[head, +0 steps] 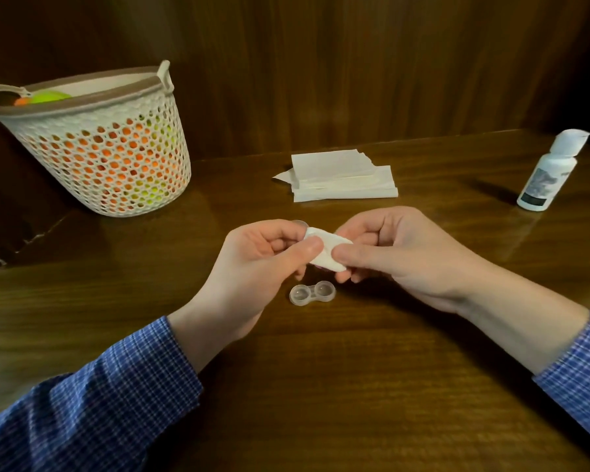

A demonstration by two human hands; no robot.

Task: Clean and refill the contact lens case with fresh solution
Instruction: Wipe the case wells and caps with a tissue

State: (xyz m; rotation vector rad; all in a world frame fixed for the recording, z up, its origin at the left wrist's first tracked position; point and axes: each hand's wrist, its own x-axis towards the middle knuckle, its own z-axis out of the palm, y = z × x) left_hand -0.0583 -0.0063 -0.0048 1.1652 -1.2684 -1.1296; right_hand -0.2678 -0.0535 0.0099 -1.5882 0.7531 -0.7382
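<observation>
A clear two-well contact lens case (312, 293) lies open on the wooden table (321, 386), just below my hands. My left hand (252, 264) and my right hand (395, 253) are held together above it, both pinching a small folded white tissue (326, 250). A sliver of something purplish shows under the tissue; what it is I cannot tell. A small clear cap (299, 223) peeks out behind my left fingers. The white solution bottle (549, 172) stands at the far right with its flip lid raised.
A stack of white tissues (341, 175) lies at the middle back of the table. A white perforated basket (106, 148) holding orange and green items stands at the back left. A dark wood panel wall runs behind the table.
</observation>
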